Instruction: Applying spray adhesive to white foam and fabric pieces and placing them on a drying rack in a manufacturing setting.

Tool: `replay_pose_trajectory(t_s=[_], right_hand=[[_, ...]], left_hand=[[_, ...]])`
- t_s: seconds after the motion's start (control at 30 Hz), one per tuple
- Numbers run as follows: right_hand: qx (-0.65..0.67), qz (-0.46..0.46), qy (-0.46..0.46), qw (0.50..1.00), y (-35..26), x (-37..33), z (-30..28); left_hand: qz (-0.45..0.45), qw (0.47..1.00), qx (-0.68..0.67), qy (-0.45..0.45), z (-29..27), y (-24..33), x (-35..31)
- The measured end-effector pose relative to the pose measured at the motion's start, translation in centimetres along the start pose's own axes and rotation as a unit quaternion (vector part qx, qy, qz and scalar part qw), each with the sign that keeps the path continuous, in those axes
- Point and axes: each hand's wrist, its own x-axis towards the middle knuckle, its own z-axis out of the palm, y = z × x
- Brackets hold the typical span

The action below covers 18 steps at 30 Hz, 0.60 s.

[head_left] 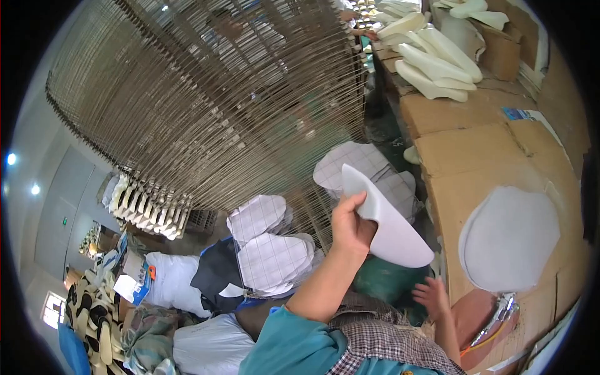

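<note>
Left hand [352, 228]: fingers grasping white piece [400, 232]. Right hand [433, 300]: fingers released, piece's 5 o'clock. White pads [511, 239], 3 o'clock.

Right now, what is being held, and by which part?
The left hand holds a white pad by its left edge, toward the upper tip; the right hand holds nothing.

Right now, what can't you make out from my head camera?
- Left hand: head view, most fingers hidden behind the white curved pad it holds.
- Rounded, grid-marked pads beyond: head view, partly covered by that curved pad.
- Wire rack: head view, top cut off by the picture's upper edge.
- Pale, stacked pieces at left: head view, too small and overlapping to count.
</note>
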Motion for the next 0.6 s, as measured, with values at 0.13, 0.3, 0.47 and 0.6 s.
replay_pose_trajectory(t_s=[0.13, 0.3, 0.47, 0.6], right_hand=[[0.204, -0.036, -0.01, 0.978, 1.3, -0.9, 4.7], [0.154, -0.084, 0.052, 0.983, 0.2, 6.3, 5.5], [0.047, -0.068, 0.144, 0.986, -1.6, 12.8, 9.0], [-0.052, -0.089, 0.174, 0.979, -2.3, 20.6, 11.4]], left_hand=[[-0.069, 0.995, -0.047, 0.046, -7.8, 1.4, -2.1], [-0.088, 0.977, -0.045, 0.188, -18.7, 5.2, 0.1], [-0.12, 0.953, -0.12, 0.252, -33.2, 6.2, 5.6], [-0.166, 0.941, -0.114, 0.273, -41.5, 7.0, 12.0]])
